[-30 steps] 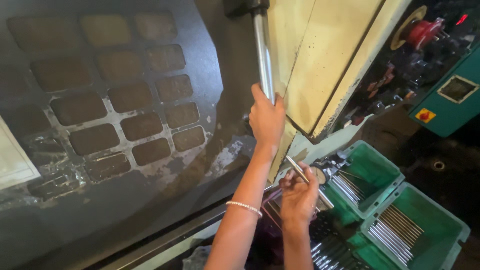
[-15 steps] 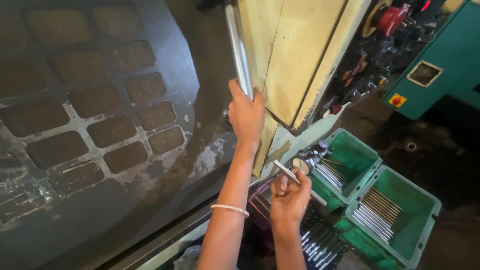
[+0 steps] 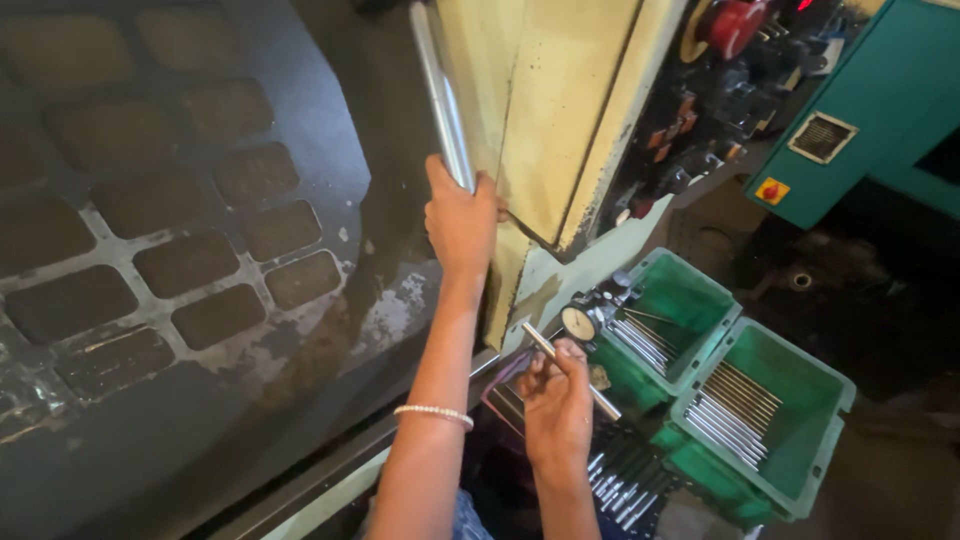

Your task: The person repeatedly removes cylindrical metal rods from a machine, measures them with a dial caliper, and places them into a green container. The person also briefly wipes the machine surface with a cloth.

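Observation:
My left hand is wrapped around a long shiny steel handle bar that runs up the edge of a cream machine door. A beaded bracelet circles that wrist. Lower down, my right hand grips a thin metal rod, which points up-left and down-right out of the fist. Right behind that hand stands a round dial gauge.
A dark door panel with a grid of grimy window panes fills the left. Two green bins with several metal rods sit at the right; more rods lie below. A teal control cabinet stands at upper right.
The view has shifted, so the handle and hands sit further left in the frame. My left hand stays on the handle; my right hand still holds the rod, now slightly lower.

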`<state>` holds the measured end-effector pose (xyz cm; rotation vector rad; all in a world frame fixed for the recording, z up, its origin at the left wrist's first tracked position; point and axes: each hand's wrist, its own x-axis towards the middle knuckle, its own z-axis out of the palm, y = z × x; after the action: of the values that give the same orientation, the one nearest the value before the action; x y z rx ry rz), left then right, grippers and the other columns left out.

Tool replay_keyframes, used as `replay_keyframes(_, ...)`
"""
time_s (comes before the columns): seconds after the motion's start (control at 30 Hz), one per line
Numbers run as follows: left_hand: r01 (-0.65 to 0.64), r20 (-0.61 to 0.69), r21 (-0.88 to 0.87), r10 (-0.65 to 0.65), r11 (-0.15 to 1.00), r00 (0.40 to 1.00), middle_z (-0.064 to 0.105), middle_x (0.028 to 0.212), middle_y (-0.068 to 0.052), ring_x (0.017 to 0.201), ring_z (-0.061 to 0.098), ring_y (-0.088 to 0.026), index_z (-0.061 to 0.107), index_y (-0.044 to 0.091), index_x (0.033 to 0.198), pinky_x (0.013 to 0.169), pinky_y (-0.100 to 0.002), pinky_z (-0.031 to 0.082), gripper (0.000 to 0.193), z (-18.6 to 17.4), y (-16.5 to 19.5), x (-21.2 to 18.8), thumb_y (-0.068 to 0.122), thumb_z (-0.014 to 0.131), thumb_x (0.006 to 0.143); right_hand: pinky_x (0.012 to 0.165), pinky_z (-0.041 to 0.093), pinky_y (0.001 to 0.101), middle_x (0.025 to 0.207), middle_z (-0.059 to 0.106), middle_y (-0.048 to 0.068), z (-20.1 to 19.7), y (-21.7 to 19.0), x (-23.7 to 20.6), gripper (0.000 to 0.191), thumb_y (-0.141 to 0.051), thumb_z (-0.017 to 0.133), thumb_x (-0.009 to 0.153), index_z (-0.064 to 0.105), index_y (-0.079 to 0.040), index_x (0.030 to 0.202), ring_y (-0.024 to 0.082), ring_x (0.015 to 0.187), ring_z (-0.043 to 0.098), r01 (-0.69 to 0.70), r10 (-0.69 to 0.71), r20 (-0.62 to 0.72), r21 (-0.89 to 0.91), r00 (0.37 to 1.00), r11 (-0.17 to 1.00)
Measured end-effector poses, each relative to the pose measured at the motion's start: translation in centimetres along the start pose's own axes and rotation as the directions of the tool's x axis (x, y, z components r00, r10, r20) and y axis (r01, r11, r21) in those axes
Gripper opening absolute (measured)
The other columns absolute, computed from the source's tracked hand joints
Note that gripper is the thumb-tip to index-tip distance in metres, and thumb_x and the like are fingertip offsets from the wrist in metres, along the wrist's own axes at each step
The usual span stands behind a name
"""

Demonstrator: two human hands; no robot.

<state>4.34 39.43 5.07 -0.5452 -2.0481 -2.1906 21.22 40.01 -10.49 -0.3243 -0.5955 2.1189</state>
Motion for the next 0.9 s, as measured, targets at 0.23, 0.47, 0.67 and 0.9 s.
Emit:
replay_keyframes(0.23, -0.032, -0.003, -0.008, 0.032, 0.999, 0.999, 0.071, 0.066, -0.012, 0.056, 0.075, -0.025, 0.049, 0.007, 0.115, 0.059, -0.039, 0.059, 0.028, -0.1, 0.6, -0.4, 0.02, 0.059, 0.092, 0.061, 0.038, 0.0289, 0.076, 0.055, 0.0, -0.4, -0.7, -0.3, 0.01, -0.022, 0.06, 0.091, 0.058, -0.016, 0.1, 0.012, 0.069, 0.052, -0.049, 0.049, -0.059, -0.007, 0.997, 0.999)
replay_keyframes(0.47, -0.011, -0.008, 0.025, 0.011, 1.0, 1.0, 0.071, 0.067, -0.014, 0.058, 0.075, -0.026, 0.049, 0.007, 0.117, 0.06, -0.041, 0.059, 0.029, -0.1, 0.7, -0.6, 0.019, 0.057, 0.092, 0.054, 0.03, 0.0295, 0.064, 0.045, 0.002, -0.2, -2.1, -1.1, 0.021, -0.033, 0.057, 0.098, 0.058, -0.012, 0.098, 0.014, 0.057, 0.038, -0.036, 0.036, 0.009, -0.027, 0.999, 0.999)
replay_keyframes(0.67, 0.013, 0.007, 0.054, -0.014, 0.998, 1.0, 0.072, 0.067, -0.013, 0.058, 0.075, -0.027, 0.046, 0.008, 0.121, 0.06, -0.042, 0.059, 0.034, 0.0, 0.9, -0.4, 0.02, 0.057, 0.092, 0.058, 0.035, 0.0278, 0.073, 0.053, 0.001, 0.4, -3.6, -2.2, 0.016, -0.029, 0.058, 0.098, 0.06, -0.014, 0.101, 0.012, 0.063, 0.045, -0.01, 0.011, 0.02, -0.054, 1.0, 0.998)
replay_keyframes(0.9, 0.031, 0.02, 0.013, -0.031, 0.999, 0.999, 0.071, 0.069, -0.016, 0.056, 0.074, -0.029, 0.044, 0.005, 0.123, 0.055, -0.043, 0.058, 0.038, 0.0, -0.3, 0.1, 0.019, 0.059, 0.091, 0.066, 0.043, 0.0279, 0.084, 0.061, 0.001, 0.5, -4.0, -1.5, 0.012, -0.022, 0.059, 0.098, 0.059, -0.016, 0.108, 0.011, 0.074, 0.055, 0.056, -0.046, 0.056, -0.198, 0.997, 0.979)
